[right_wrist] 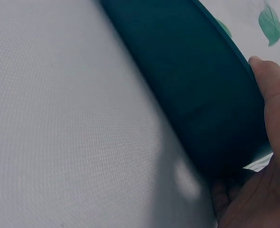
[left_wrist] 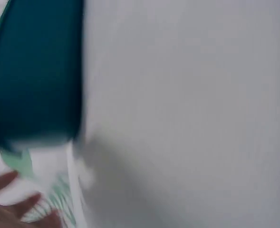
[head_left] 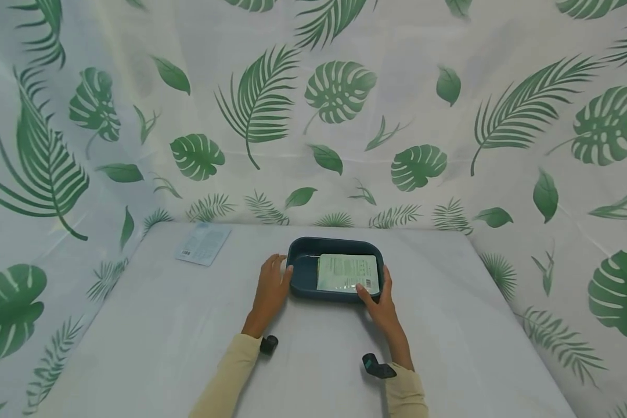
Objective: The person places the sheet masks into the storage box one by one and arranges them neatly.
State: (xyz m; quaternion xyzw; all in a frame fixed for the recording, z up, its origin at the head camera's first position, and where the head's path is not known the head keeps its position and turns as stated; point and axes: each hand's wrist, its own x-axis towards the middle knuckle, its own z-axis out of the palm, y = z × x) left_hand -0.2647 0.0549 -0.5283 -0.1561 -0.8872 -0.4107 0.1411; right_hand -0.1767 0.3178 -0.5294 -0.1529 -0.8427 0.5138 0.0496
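Observation:
A dark blue-green rectangular tray (head_left: 304, 278) with rounded corners is held at its right end by my right hand (head_left: 384, 310). The right thumb lies over the rim, and in the right wrist view the other fingers (right_wrist: 220, 199) reach beneath the tray's underside. Inside the tray, toward the right, lies a pale green flat packet (head_left: 347, 271) with printed text. My left hand (head_left: 270, 287) is beside the tray's left end, its thumb at the rim. In the left wrist view, its spread fingers (left_wrist: 23, 206) appear apart from the tray wall.
A light blue flat packet (head_left: 204, 244) with a barcode lies at the table's back left. White cloth covers the table (head_left: 162, 325). A leaf-patterned curtain (head_left: 345, 145) stands behind and along both sides.

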